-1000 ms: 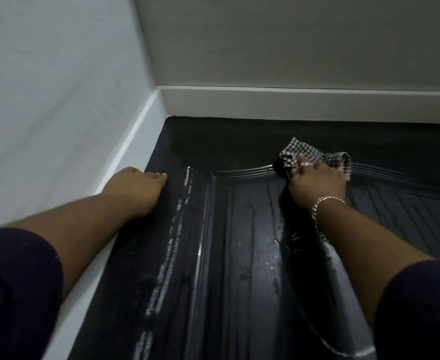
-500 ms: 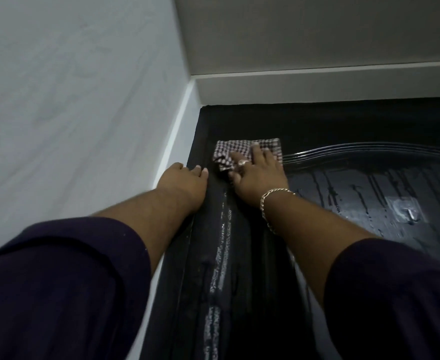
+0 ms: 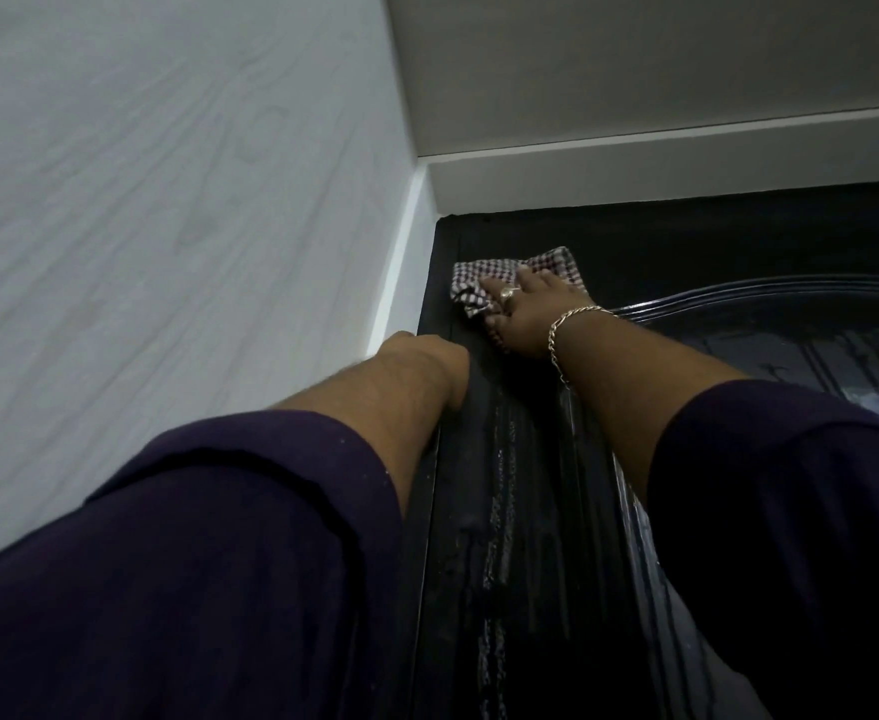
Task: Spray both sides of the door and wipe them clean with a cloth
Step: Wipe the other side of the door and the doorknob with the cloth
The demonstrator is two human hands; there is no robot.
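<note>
Wiping the top left corner of the wet black door (image 3: 635,241)

Right hand (image 3: 525,314) pressing the checked cloth (image 3: 484,283) flat against the upper corner, fingers spread over it; left hand (image 3: 427,366) braced on the door's edge by the white frame (image 3: 401,272), finger position impossible to tell. Spray streaks and drips glistening lower down the panel, so wiping of this side judged partly done; other side unseen, presumably left to do

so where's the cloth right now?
Head view: the checked cloth is pressed flat under the right hand near the door's top left corner, just above the left hand.
</note>
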